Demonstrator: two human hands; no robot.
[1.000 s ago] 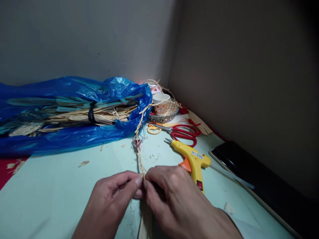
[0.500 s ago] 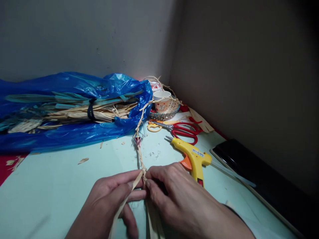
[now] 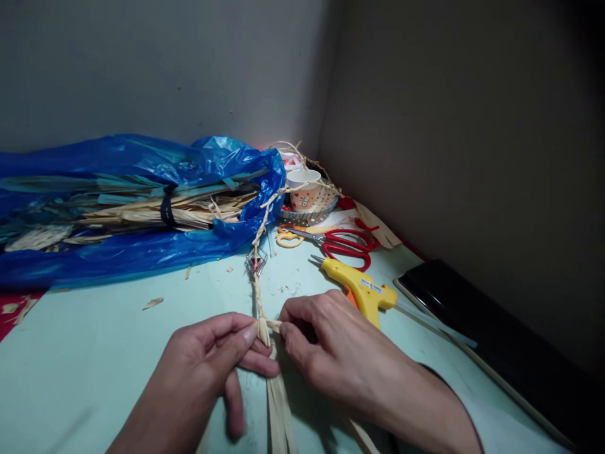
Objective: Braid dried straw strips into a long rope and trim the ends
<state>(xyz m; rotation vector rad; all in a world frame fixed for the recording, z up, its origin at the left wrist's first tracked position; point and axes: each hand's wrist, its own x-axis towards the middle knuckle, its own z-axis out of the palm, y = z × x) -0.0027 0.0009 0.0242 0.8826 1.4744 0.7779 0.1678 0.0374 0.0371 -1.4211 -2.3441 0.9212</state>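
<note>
A braided cord of pale dried-leaf strips (image 3: 258,296) runs from the back of the table toward me, passing through a metal clip (image 3: 256,265). My left hand (image 3: 208,353) pinches the cord's near end between thumb and forefinger, the other fingers bent below it. Between thumb and forefinger, my right hand (image 3: 331,347) grips one strip drawn out to the right. Loose strips (image 3: 278,410) hang down from the braid toward me. A further strip (image 3: 362,435) comes out beneath my right wrist.
A yellow glue gun (image 3: 359,287), red-handled scissors (image 3: 347,246) and a black phone-like slab (image 3: 454,302) lie right. Behind stand a paper cup (image 3: 304,192) and woven basket (image 3: 326,205). A blue plastic bag (image 3: 118,252) holds a leaf bundle (image 3: 198,211) at the left.
My right hand has drawn a strip out to the right, away from the braid. My left thumb has moved onto the braid's end. The view has shifted slightly.
</note>
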